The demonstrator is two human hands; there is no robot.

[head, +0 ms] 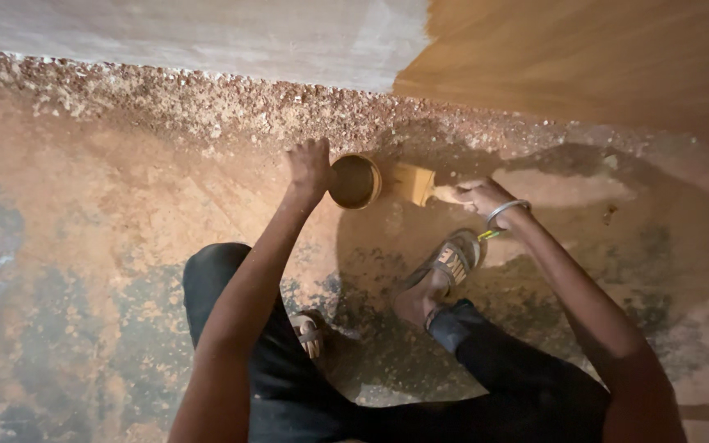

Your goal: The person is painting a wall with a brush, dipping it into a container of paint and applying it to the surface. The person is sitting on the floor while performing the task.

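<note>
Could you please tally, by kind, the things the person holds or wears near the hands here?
Small round brown container, held by the left hand: 1
Wide yellow-bristled paintbrush, held by the right hand: 1
Silver metal bangle on the right wrist: 1
Grey strapped sandals: 2
Total: 5

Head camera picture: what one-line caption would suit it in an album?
Crouching on a dusty floor, left hand steadies a small round tin while right hand holds a brush beside it.

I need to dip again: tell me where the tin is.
In the head view, the small round tin sits on the floor, centre frame, held by the left hand, beside the paintbrush.
</note>
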